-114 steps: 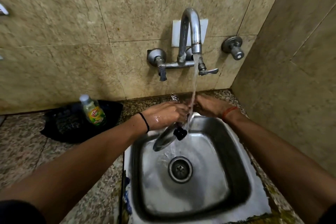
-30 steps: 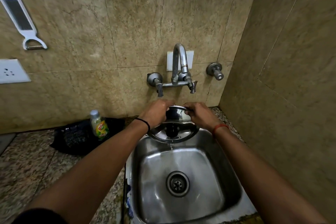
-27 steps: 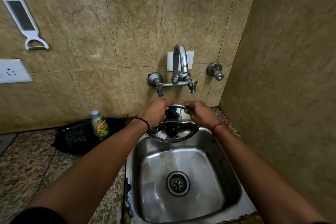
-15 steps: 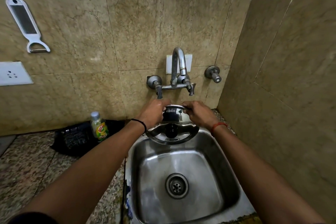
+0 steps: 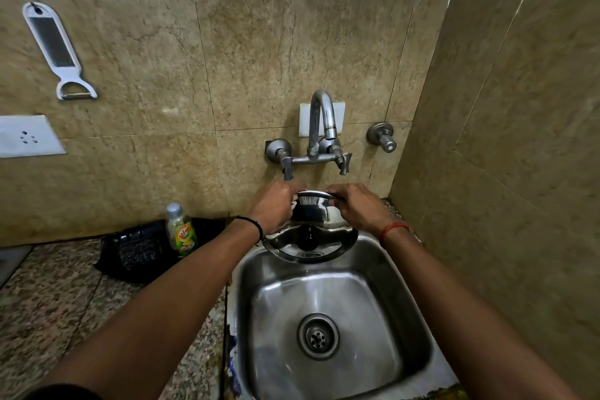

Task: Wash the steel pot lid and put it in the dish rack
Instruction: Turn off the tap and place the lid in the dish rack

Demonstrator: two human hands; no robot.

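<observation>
Here, the labels:
Lid: the steel pot lid [image 5: 319,239] is held tilted over the back rim of the steel sink [image 5: 328,325], its black knob [image 5: 308,233] facing the camera, its lower edge hanging just inside the basin.
Left grip: the left hand [image 5: 276,204] has its fingers curled over the lid's upper left edge.
Right grip: the right hand [image 5: 355,206] is clamped on the upper right edge.
Tap: the tap [image 5: 319,133] stands on the wall just behind the sink, its spout above the lid with a gap between.
Room: the basin below the lid is open down to the drain [image 5: 318,336]; the tiled side wall [image 5: 519,140] closes in right of the sink.
Table: left of the sink, the speckled table [image 5: 48,308] carries a dish soap bottle [image 5: 181,230] and a black tray [image 5: 143,248].
Wall: a white grater [image 5: 56,49] hangs far left of the sink.
</observation>
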